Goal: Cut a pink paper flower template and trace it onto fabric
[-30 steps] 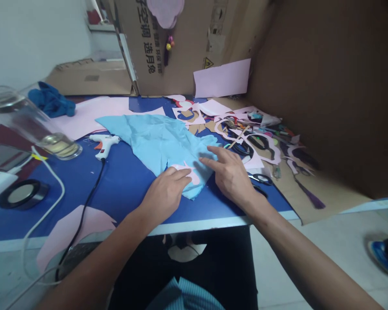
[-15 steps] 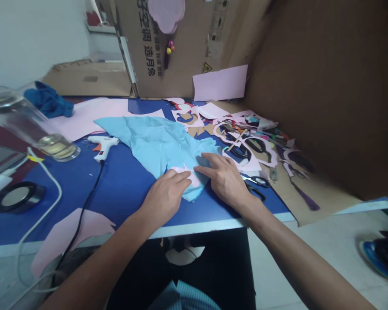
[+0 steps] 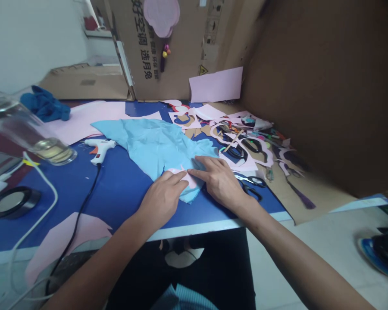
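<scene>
A light blue cloth (image 3: 155,142) lies wrinkled on the blue table. On its near end rests a small pink paper piece (image 3: 191,181). My left hand (image 3: 164,193) lies over the left part of that piece, fingers stretched to the right and resting on it. From the right, my right hand (image 3: 218,178) reaches onto the cloth with its fingers spread, the index fingertip at the pink piece and close to my left fingertips. The underside of both hands is hidden.
A white glue gun (image 3: 100,150) with a black cord lies left of the cloth. Black scissors (image 3: 254,183) and pink paper cutouts (image 3: 267,157) are at the right. A glass (image 3: 53,150) and black tape roll (image 3: 14,201) stand left. Cardboard rises behind.
My right index fingertip has moved left over the pink piece, closer to my left fingers. The whole view has shifted slightly.
</scene>
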The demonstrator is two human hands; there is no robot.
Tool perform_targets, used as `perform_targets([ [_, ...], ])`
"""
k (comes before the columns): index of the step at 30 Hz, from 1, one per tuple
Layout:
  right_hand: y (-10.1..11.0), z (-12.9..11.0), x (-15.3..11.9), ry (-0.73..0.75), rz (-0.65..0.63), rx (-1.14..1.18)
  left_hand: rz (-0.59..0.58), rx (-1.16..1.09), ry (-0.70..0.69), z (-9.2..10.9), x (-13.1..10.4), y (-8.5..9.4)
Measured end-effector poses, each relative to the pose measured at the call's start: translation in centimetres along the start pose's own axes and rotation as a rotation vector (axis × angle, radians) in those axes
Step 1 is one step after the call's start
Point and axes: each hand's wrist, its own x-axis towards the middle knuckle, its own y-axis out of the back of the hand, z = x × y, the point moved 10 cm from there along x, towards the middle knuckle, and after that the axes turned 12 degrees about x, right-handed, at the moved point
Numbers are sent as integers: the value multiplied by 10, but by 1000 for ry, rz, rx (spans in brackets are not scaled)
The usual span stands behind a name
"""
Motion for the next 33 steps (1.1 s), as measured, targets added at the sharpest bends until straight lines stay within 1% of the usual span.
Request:
perform_targets([
  [4,1,0,1,-3,4,-6,40,18,-12,-1,-1,1],
  [9,5,-3,2,-9,21,0,47,19,-26,-2,0,1],
  [11,12,-5,-2,-24,49,-3,48,14,-23,-3,0,2],
  [14,36,4,-16,-86,145,23,50,3,-23,-4,0,0],
  [16,58,21,-32,-154,223,65,60,-8,-25,-5,-1,-1],
  [18,81,47,-50,-260,276,74,74,-17,-24,-5,-3,-2],
  [20,103,81,-71,-414,305,-1,81,-23,-24,-6,-3,-2],
  [22,125,117,-97,-616,349,-117,82,-30,-24,-5,-3,-2],
  [23,132,131,-108,-699,341,-155,80,-31,-23,-5,-3,-1],
  [25,140,152,-125,-803,321,-184,78,-30,-22,-4,-2,-1],
  [28,144,166,-141,-899,319,-181,76,-26,-20,-4,-2,0],
  [33,147,173,-149,-1016,300,-141,70,-43,-13,-5,-2,0],
])
